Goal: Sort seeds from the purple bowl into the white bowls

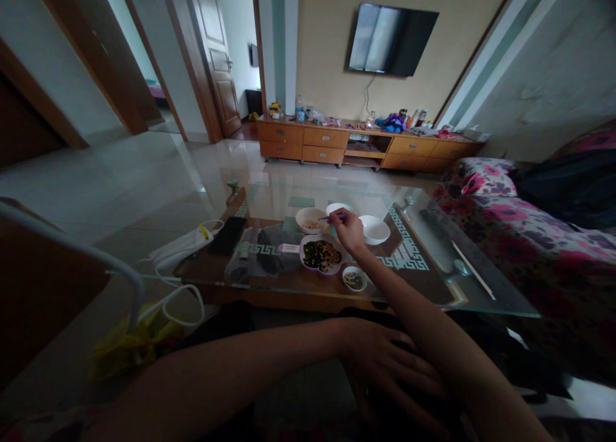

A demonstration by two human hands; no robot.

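Note:
My right hand [348, 230] reaches over the glass coffee table, fingers closed on a slim purple tool [340, 216] whose exact kind I cannot make out. Its tip points left, at the rim of a white bowl [312, 229] with pale small pieces inside. Behind my hand is a second white bowl [339, 206], partly hidden; a third white bowl [375, 231] stands to its right. Nearer me, a divided plate [323, 270] holds dark and brown small pieces, beside a small bowl [355, 279] of mixed bits. My left hand [392, 362] lies flat across my lap, fingers stretched, holding nothing.
On the glass table [500, 304] lie a dark phone-like slab [228, 235], a labelled clear bag [269, 262] and a thin stick [474, 272]. A white corded device [180, 248] sits at the left edge. A yellow bag [139, 339] is low left; a floral sofa [495, 217] stands right.

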